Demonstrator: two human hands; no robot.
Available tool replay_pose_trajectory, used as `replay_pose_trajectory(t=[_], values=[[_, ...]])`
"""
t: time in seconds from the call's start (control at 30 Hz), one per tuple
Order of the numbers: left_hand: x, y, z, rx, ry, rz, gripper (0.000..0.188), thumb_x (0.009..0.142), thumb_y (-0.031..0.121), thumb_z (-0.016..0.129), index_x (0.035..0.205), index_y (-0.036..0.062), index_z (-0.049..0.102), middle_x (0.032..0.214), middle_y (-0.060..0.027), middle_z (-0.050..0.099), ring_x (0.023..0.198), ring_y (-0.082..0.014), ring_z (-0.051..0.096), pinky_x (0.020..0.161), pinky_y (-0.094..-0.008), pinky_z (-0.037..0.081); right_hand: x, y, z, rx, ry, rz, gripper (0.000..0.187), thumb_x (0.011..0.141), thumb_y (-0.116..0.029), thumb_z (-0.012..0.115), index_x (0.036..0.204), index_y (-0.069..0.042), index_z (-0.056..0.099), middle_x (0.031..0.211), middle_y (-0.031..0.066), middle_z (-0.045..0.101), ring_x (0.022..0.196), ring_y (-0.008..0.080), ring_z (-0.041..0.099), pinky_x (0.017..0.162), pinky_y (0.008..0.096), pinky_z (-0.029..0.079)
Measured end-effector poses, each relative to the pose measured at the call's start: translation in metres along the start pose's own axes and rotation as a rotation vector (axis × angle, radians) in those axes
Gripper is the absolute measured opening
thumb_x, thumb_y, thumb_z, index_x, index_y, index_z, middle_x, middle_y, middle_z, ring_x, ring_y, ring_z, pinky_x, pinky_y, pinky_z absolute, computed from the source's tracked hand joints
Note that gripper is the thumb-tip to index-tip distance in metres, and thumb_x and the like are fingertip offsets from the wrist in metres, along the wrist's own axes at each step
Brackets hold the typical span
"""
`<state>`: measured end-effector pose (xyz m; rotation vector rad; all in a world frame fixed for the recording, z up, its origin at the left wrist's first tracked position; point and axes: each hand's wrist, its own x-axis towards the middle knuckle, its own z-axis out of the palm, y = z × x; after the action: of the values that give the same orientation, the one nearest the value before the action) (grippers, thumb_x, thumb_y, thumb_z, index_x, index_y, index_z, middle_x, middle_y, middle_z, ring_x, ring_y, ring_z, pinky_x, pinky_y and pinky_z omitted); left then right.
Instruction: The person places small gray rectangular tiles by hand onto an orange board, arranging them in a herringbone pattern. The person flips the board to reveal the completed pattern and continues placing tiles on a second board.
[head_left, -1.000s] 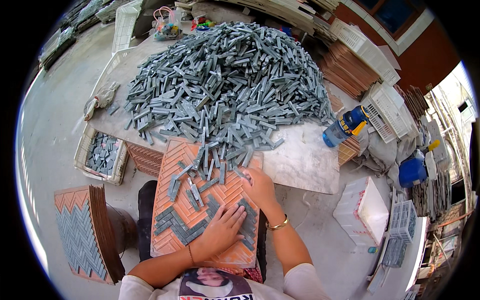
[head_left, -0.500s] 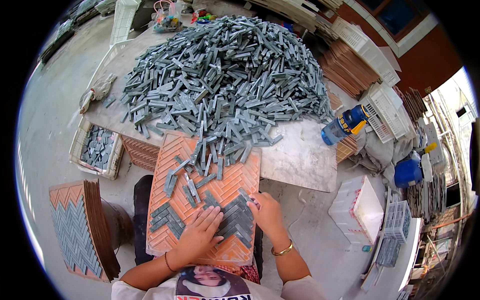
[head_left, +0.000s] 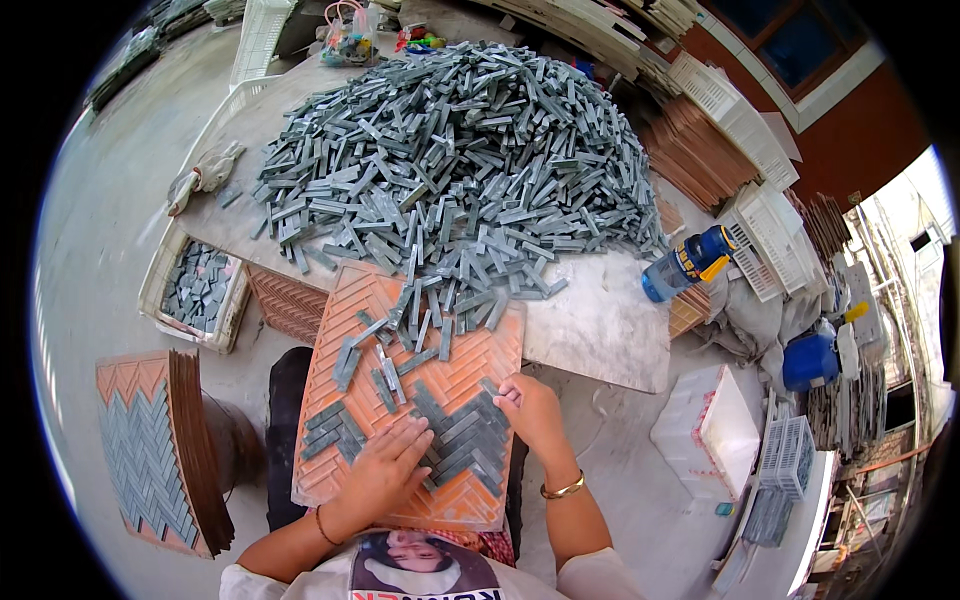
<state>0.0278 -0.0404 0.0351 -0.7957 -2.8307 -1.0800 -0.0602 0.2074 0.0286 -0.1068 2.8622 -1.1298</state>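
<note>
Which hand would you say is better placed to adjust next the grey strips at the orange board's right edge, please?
Probably the right hand: its fingers are beside the grey strips at the right edge of the orange board. The left hand lies farther left, palm down.

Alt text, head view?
A person's left hand lies palm down on an orange herringbone tray partly filled with grey strip tiles; the right hand is at the tray's right edge. Beyond, a large tile heap sits on a table.

Heaped grey strips (head_left: 460,150), stacked grooved trays (head_left: 188,460) and plastic crates (head_left: 762,240) mark a workshop.
</note>
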Motion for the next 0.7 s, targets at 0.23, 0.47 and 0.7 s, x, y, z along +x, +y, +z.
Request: replay_pose_trajectory(t=[0.23, 0.47, 0.7], values=[[0.0, 0.001, 0.003, -0.003, 0.007, 0.012, 0.048, 0.078, 0.014, 0.069, 0.122, 0.0014, 0.055, 0.132, -0.0144, 0.052, 0.122, -0.0318, 0.049, 0.103, -0.043, 0.038, 0.026, 0.004, -0.017, 0.138, -0.219, 0.109, 0.019, 0.074, -0.017, 0.075, 0.078, -0.001, 0.066, 0.067, 0.0125, 0.065, 0.059, 0.0185, 0.062, 0.058, 0.0292, 0.048], [0.003, 0.004, 0.003, -0.01, -0.017, 0.046, 0.048, 0.077, 0.014, 0.07, 0.121, 0.0017, 0.056, 0.131, -0.014, 0.053, 0.12, -0.0321, 0.05, 0.103, -0.042, 0.039, 0.07, -0.032, 0.02, 0.086, 0.003, -0.065, 0.025, 0.077, -0.023, 0.074, 0.082, -0.001, 0.063, 0.068, 0.0116, 0.064, 0.062, 0.0224, 0.062, 0.058, 0.0322, 0.048], [0.023, 0.003, 0.004, 0.092, 0.054, 0.078, 0.046, 0.077, 0.012, 0.07, 0.119, 0.0009, 0.056, 0.127, -0.0135, 0.055, 0.119, -0.0306, 0.051, 0.102, -0.0413, 0.039, 0.079, -0.054, 0.042, -0.125, 0.002, 0.044, 0.03, 0.073, -0.018, 0.075, 0.092, 0.0, 0.061, 0.076, 0.0125, 0.066, 0.072, 0.0274, 0.065, 0.066, 0.0372, 0.051]])
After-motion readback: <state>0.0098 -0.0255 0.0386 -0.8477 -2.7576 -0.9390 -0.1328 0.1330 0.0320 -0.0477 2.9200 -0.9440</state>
